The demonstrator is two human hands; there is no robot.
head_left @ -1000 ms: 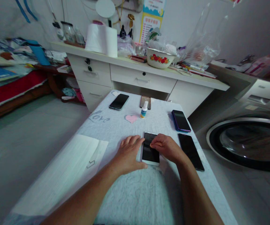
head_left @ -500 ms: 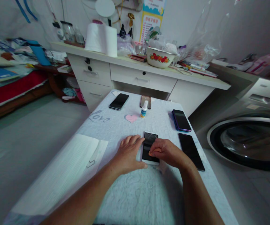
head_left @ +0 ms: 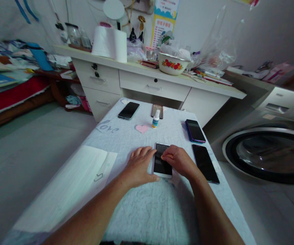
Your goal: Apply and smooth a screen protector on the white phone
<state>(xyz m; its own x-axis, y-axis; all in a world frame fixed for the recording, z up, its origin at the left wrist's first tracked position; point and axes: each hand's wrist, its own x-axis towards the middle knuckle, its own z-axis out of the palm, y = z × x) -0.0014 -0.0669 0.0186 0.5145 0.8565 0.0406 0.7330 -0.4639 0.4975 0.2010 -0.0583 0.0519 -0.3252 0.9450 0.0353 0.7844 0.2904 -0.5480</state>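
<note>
A white-framed phone [head_left: 159,166] lies face up on the cloth-covered table. My left hand [head_left: 141,168] rests at its left side, fingers apart, with fingertips and thumb by the phone's edge. Over the screen, my right hand [head_left: 177,160] is closed on a small orange item [head_left: 167,156] that touches the glass; most of it is hidden by the fingers. Beyond the phone stands a small white spray bottle [head_left: 155,119] with a blue and yellow label.
Dark phones lie at the right, one [head_left: 205,164] near and a stacked pair [head_left: 195,131] behind it. Another phone [head_left: 129,111] is at the back left, and a brown-edged one [head_left: 159,111] behind the bottle. A white sheet [head_left: 67,183] covers the left side. A desk [head_left: 142,69] stands behind.
My right hand has moved up the screen, away from me, with the orange item. My left hand keeps its place beside the phone. The view has shifted slightly.
</note>
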